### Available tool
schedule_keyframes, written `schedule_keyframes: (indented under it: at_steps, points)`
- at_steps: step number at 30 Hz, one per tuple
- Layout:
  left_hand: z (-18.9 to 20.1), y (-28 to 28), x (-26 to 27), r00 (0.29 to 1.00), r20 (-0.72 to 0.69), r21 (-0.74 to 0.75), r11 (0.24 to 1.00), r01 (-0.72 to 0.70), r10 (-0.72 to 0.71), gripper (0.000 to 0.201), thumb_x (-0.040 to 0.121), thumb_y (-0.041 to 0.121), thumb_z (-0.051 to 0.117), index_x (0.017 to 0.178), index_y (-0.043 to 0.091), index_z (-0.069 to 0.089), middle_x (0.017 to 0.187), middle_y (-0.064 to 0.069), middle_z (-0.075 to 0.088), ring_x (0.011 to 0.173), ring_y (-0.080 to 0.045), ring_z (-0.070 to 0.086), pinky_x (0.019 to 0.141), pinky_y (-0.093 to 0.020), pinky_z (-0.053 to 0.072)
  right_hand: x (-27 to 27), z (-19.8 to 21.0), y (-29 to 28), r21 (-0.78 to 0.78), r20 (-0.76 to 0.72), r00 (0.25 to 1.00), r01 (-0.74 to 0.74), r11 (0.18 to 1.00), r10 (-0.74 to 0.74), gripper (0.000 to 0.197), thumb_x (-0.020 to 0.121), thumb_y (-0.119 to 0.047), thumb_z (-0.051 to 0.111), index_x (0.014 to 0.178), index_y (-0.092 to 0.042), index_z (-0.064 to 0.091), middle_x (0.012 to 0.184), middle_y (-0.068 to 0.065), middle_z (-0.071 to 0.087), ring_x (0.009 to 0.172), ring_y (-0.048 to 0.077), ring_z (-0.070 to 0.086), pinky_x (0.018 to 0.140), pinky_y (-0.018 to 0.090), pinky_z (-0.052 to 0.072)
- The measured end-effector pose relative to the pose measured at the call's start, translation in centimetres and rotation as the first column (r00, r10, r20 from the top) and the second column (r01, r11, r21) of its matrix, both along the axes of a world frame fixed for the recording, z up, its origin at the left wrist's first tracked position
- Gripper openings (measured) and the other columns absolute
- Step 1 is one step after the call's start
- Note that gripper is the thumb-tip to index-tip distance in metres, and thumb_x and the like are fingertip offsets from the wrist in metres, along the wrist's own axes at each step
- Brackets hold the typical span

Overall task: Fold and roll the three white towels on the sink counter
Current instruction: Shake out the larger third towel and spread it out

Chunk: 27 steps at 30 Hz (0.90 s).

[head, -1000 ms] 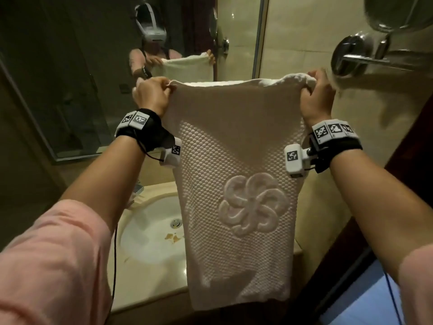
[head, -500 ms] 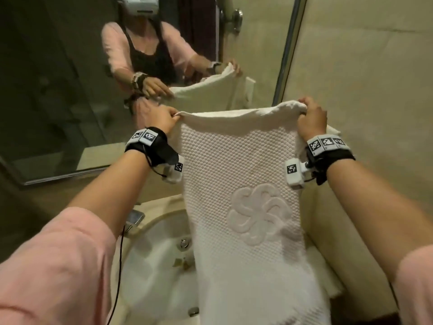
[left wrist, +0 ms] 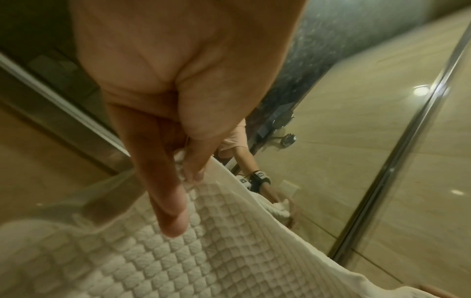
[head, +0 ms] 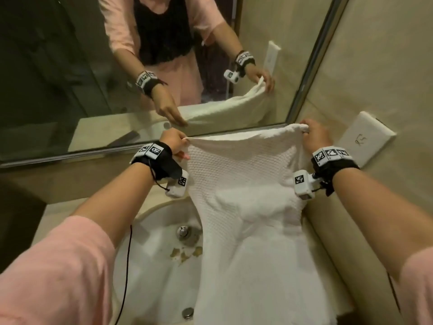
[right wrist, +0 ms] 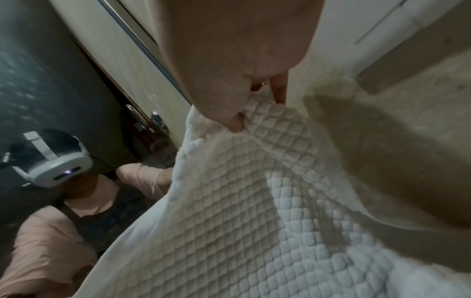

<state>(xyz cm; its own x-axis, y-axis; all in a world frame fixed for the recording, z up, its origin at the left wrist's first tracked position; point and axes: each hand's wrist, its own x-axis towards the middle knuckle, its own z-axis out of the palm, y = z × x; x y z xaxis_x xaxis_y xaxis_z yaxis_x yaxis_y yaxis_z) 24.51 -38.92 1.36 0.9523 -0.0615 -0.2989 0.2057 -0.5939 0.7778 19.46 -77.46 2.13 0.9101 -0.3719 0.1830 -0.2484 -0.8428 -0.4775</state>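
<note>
Bathroom, dim warm light. Beige stone tabletop (head: 58, 214) is carrying a white oval sink (head: 150, 266); brownish stains are showing on the basin floor near the metal drain plug (head: 184, 231). A framed mirror (head: 70, 66) is running along the back wall, reflecting the person's pink sleeves and both hands. Beige tiled wall (head: 386, 66) is rising on the right, with a white wall plate (head: 365, 139) fixed to it.

A white towel (head: 246, 207) with a waffle weave is hanging from its top edge just in front of the mirror; its lower part is spreading over the right side of the sink and the tabletop beside it, bunching in the middle.

Left hand (head: 174, 143) is pinching the towel's upper left corner between thumb and curled fingers. Right hand (head: 315, 137) is gripping the upper right corner, fingers curled round the cloth. Both wrists are wearing black bands with marker tags. A thin black cable (head: 127, 266) is dangling from the left arm over the basin.
</note>
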Motion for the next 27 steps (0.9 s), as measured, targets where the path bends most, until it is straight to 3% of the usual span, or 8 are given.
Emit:
schedule_keyframes:
  at_steps: [4, 8, 12, 16, 19, 21, 24, 27]
  points:
    - [-2.5, -0.4, 0.6, 0.996, -0.085, 0.032, 0.999, -0.013, 0.016, 0.015, 0.098, 0.011, 0.049, 0.102, 0.005, 0.062, 0.089, -0.016, 0.067, 0.054, -0.019, 0.069, 0.057, -0.036, 0.057, 1.5, -1.8, -1.2, -0.052, -0.097, 0.995, -0.041, 0.998, 0.036, 0.035, 0.090, -0.007, 0.043, 0.115, -0.020, 0.064, 0.117, 0.020, 0.063, 0.107, 0.040, 0.058, 0.088, 0.041, 0.047]
    - [-4.9, -1.2, 0.6, 0.987, -0.146, 0.063, 0.996, -0.065, 0.073, 0.017, 0.097, 0.011, 0.050, 0.100, 0.003, 0.064, 0.087, -0.014, 0.065, 0.056, -0.024, 0.069, 0.051, -0.032, 0.059, 2.3, -3.2, -1.4, -0.118, -0.150, 0.989, -0.034, 0.992, 0.016, 0.027, 0.089, -0.014, 0.047, 0.109, -0.020, 0.065, 0.111, 0.024, 0.063, 0.098, 0.042, 0.060, 0.079, 0.040, 0.047]
    - [-9.1, -0.5, 2.4, 0.950, -0.282, 0.055, 0.991, -0.122, 0.132, 0.028, 0.092, 0.024, 0.058, 0.085, -0.002, 0.065, 0.076, -0.016, 0.065, 0.073, -0.034, 0.069, 0.077, -0.049, 0.058, 2.9, -3.9, -1.0, -0.159, -0.150, 0.988, 0.003, 0.987, -0.027, 0.028, 0.086, -0.029, 0.053, 0.110, -0.021, 0.064, 0.104, 0.022, 0.066, 0.095, 0.040, 0.063, 0.078, 0.039, 0.048]
    - [-10.1, -0.7, 2.5, 0.933, -0.319, 0.109, 0.985, -0.136, 0.164, 0.033, 0.094, 0.034, 0.054, 0.071, 0.010, 0.057, 0.063, -0.005, 0.054, 0.055, -0.020, 0.050, 0.053, -0.025, 0.039, 4.1, -5.3, -0.8, 0.116, -0.139, 0.990, 0.049, 0.992, -0.033, 0.029, 0.082, -0.032, 0.056, 0.103, -0.016, 0.068, 0.094, 0.016, 0.069, 0.087, 0.031, 0.063, 0.074, 0.032, 0.044]
    - [-11.9, -1.0, 2.8, 0.874, -0.448, 0.008, 0.978, -0.209, 0.191, 0.027, 0.093, 0.037, 0.057, 0.084, 0.012, 0.059, 0.074, -0.004, 0.058, 0.065, -0.020, 0.055, 0.056, -0.027, 0.041, 4.6, -6.3, -0.7, 0.372, -0.203, 0.972, 0.185, 0.910, -0.114, 0.006, 0.079, -0.023, 0.064, 0.080, -0.018, 0.063, 0.068, 0.007, 0.059, 0.065, 0.023, 0.054, 0.058, 0.027, 0.040]
    - [-12.6, -1.2, 2.6, 0.831, -0.523, -0.074, 0.961, -0.266, 0.189, 0.026, 0.093, 0.036, 0.055, 0.089, 0.010, 0.057, 0.076, -0.006, 0.057, 0.065, -0.024, 0.054, 0.058, -0.027, 0.042, 5.0, -6.6, -0.4, 0.505, -0.310, 0.941, 0.287, 0.814, -0.139, 0.014, 0.078, -0.019, 0.063, 0.067, -0.016, 0.055, 0.058, 0.005, 0.045, 0.051, 0.021, 0.042, 0.047, 0.024, 0.034]
    - [-14.7, -1.0, 3.5, 0.807, -0.571, -0.164, 0.941, -0.296, 0.155, 0.027, 0.076, 0.029, 0.060, 0.086, 0.006, 0.052, 0.071, -0.009, 0.050, 0.057, -0.026, 0.048, 0.059, -0.027, 0.040, 5.5, -7.0, 0.0, 0.632, -0.416, 0.892, 0.422, 0.650, -0.175, 0.021, 0.068, -0.012, 0.056, 0.060, -0.014, 0.037, 0.054, 0.006, 0.036, 0.049, 0.021, 0.029, 0.053, 0.022, 0.035]
    - [-18.5, -0.3, 5.3, 0.787, -0.598, -0.216, 0.914, -0.343, 0.155, 0.046, 0.054, 0.029, 0.060, 0.094, 0.008, 0.053, 0.084, -0.012, 0.051, 0.060, -0.026, 0.053, 0.062, -0.034, 0.044, 5.9, -7.3, 0.1, 0.743, -0.401, 0.900, 0.427, 0.515, -0.169, 0.011, 0.062, -0.015, 0.054, 0.060, -0.013, 0.043, 0.048, 0.004, 0.049, 0.042, 0.023, 0.045, 0.053, 0.022, 0.044]
